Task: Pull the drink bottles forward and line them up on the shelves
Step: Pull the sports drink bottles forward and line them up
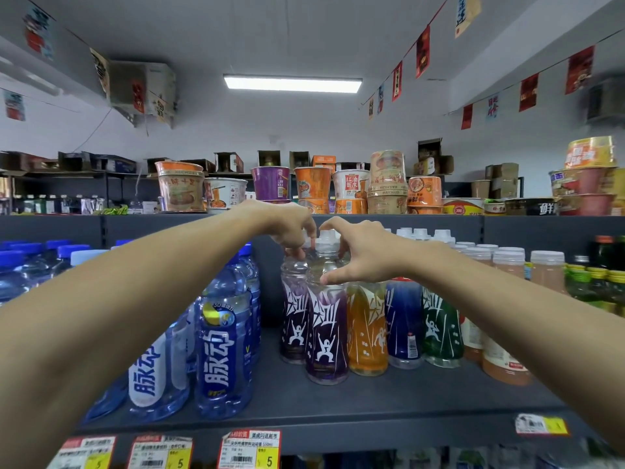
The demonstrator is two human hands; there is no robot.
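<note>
left hand (289, 228), right hand (360, 253) round purple bottles (326, 336)

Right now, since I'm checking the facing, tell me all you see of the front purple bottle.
The front purple bottle is clear plastic with a purple sleeve bearing a white figure, and a white cap. It stands upright on the shelf, ahead of the orange bottle. The right hand grips its neck, thumb on its shoulder.

We see bright, even light from a ceiling panel (292, 83); edges bend and blur, hanging flags (580, 69) smeared.
</note>
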